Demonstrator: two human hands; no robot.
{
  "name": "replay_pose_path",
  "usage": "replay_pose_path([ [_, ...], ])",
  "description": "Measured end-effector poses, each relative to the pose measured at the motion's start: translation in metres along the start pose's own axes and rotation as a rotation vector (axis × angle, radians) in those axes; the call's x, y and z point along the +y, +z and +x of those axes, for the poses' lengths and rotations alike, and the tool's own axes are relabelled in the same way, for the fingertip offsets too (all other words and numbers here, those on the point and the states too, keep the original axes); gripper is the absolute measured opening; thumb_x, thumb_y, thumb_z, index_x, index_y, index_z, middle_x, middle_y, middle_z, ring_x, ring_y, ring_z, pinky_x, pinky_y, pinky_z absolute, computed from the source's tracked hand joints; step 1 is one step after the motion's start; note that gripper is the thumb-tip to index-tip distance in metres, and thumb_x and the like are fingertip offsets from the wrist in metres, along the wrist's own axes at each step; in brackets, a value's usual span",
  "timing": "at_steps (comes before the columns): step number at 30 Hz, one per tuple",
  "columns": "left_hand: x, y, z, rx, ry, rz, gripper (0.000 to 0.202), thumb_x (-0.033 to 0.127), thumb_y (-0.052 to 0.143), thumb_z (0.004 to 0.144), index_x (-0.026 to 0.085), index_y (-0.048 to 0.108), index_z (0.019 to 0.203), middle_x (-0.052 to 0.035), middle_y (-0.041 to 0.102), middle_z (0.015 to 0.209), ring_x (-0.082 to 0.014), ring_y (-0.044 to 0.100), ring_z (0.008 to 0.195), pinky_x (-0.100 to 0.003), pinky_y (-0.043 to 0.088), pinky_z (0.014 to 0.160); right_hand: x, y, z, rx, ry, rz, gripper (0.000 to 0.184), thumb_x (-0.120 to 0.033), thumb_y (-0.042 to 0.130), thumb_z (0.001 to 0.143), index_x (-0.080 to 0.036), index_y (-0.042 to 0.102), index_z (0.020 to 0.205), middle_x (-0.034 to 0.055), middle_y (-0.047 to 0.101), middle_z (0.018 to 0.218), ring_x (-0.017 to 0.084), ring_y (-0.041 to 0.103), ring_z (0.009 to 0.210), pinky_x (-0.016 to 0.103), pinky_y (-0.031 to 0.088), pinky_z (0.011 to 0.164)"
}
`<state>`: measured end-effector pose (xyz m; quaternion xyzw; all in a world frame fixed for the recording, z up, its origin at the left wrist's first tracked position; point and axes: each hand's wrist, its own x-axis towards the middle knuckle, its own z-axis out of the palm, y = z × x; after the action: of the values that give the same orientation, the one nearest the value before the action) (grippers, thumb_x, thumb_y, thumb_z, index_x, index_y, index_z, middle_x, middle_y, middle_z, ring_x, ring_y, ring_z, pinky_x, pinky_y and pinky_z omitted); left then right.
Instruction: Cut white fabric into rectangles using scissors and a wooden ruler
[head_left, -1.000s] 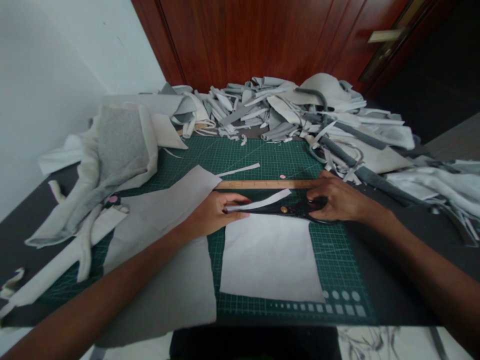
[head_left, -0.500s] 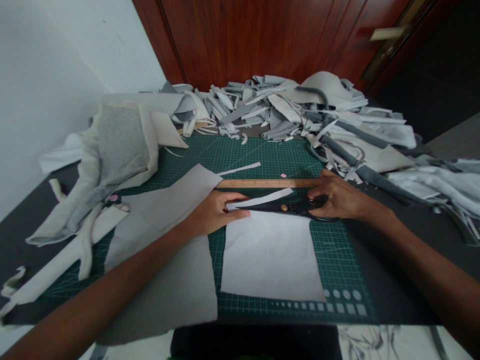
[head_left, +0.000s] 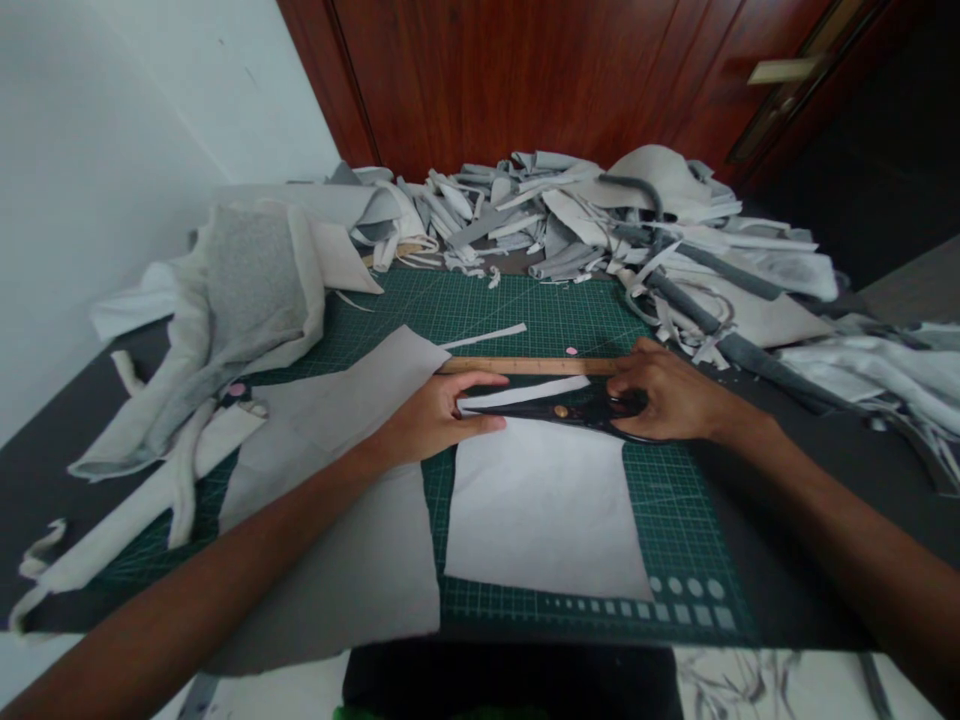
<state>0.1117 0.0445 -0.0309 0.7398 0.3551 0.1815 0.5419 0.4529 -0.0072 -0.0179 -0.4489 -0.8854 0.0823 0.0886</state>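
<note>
My right hand (head_left: 667, 395) grips black scissors (head_left: 566, 412) whose blades lie along the top edge of a white fabric square (head_left: 544, 510) on the green cutting mat (head_left: 675, 520). A thin white strip (head_left: 525, 393) curls off above the blades. My left hand (head_left: 435, 415) pinches the left end of that strip and the square's top-left corner, fingers closed. A wooden ruler (head_left: 529, 366) lies just beyond both hands.
A large grey fabric sheet (head_left: 337, 500) lies left of the square. Folded grey-and-cream cloth (head_left: 240, 300) sits at the left. A heap of fabric scraps (head_left: 600, 220) fills the back and right, before a wooden door (head_left: 525, 80). Another cut strip (head_left: 484, 337) rests on the mat.
The scissors have advanced leftward along the square's top edge toward my left hand. The view has shifted slightly.
</note>
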Motion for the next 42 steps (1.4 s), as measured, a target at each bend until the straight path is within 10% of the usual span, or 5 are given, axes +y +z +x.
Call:
replay_pose_path([
  [10,-0.001,0.0,0.0,0.025,0.003,-0.01,0.07,0.036,0.086,0.082,0.02,0.061,0.145,-0.0114,0.066,0.147,-0.021,0.076,0.101,-0.026,0.061,0.071,0.007,0.004,-0.003,0.022,-0.013,0.005,0.024,-0.035,0.074,0.083,-0.023,0.063,0.065,0.003,0.07,0.072,0.019,0.054,0.067,0.037,0.031,0.074],
  [24,0.0,0.0,0.0,-0.01,0.0,-0.069,0.06,0.033,0.084,0.087,0.017,0.064,0.141,-0.0066,0.079,0.111,-0.0187,0.075,0.084,-0.024,0.058,0.063,0.015,0.006,-0.004,0.023,-0.039,0.035,0.029,-0.037,0.074,0.086,-0.022,0.063,0.063,0.0017,0.07,0.069,0.018,0.054,0.063,0.037,0.031,0.077],
  [42,-0.007,0.0,0.002,0.004,0.054,-0.094,0.063,0.036,0.087,0.082,0.021,0.066,0.14,-0.0114,0.07,0.142,-0.0281,0.076,0.112,-0.041,0.067,0.087,0.007,0.006,0.003,0.049,-0.005,-0.054,0.025,-0.042,0.074,0.084,-0.022,0.07,0.069,0.0031,0.067,0.068,0.019,0.052,0.065,0.038,0.032,0.076],
])
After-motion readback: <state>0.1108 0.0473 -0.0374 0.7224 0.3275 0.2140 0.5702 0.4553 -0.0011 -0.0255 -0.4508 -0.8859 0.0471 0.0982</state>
